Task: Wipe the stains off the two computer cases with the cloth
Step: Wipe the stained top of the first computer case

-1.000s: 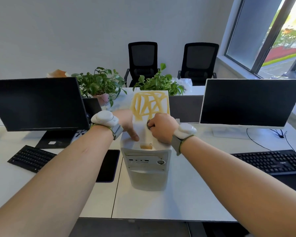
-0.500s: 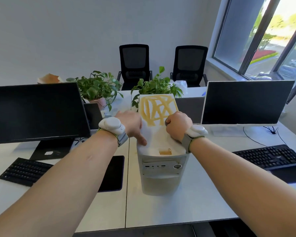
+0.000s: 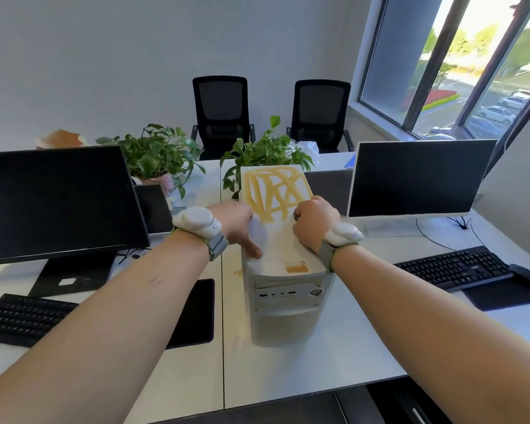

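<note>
- White counter holds two monitors, keyboards and plants; chairs and a window behind.
- Case stands mid-counter, yellow stains on top.
- Left hand rests open-fingered on the case; right hand clenches something dark.
- The right hand has moved farther back since earlier.

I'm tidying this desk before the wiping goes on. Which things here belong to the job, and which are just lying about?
Part of the job:
computer case
yellow stains on its top
left hand, holding the case
right hand, gripping something dark, likely the cloth

Just lying about:
two monitors
two keyboards
mouse
potted plants
chairs
</note>
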The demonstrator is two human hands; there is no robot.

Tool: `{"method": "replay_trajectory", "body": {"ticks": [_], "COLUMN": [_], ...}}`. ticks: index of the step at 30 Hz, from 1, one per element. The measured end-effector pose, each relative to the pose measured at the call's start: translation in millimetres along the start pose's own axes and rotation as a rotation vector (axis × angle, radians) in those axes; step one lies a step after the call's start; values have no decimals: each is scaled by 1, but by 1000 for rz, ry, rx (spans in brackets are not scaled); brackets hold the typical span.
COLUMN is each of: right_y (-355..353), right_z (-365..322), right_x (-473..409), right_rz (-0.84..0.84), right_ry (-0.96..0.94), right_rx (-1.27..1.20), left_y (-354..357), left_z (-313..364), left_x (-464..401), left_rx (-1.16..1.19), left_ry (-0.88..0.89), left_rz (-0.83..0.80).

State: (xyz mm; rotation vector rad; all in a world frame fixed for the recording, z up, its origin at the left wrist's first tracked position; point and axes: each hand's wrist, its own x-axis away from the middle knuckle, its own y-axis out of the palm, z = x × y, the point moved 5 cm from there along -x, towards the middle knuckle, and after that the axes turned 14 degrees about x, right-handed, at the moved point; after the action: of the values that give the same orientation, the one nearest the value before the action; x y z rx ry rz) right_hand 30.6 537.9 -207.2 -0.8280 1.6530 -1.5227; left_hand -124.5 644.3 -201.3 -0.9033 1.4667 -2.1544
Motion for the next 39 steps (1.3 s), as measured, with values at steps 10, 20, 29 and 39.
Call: {"method": "replay_trajectory", "body": {"ticks": [10,20,29,39], "right_y": [11,10,8,1], "right_z": [4,-18,-41,-1], "right_x": [14,24,9,15], "right_rz": [90,82,30,-17], "right_ry": [-207,-347,-136,-211], "right_rx": [-155,-224,-108,-44], "left_y": [1,2,-1,3], "left_z": [2,4,8,2], "left_x": [1,2,9,17], "left_rx": [33,49,94,174], "left_ry": [-25,-56,-78,-97], "left_rz": [-23,-24,-46,-44]}}
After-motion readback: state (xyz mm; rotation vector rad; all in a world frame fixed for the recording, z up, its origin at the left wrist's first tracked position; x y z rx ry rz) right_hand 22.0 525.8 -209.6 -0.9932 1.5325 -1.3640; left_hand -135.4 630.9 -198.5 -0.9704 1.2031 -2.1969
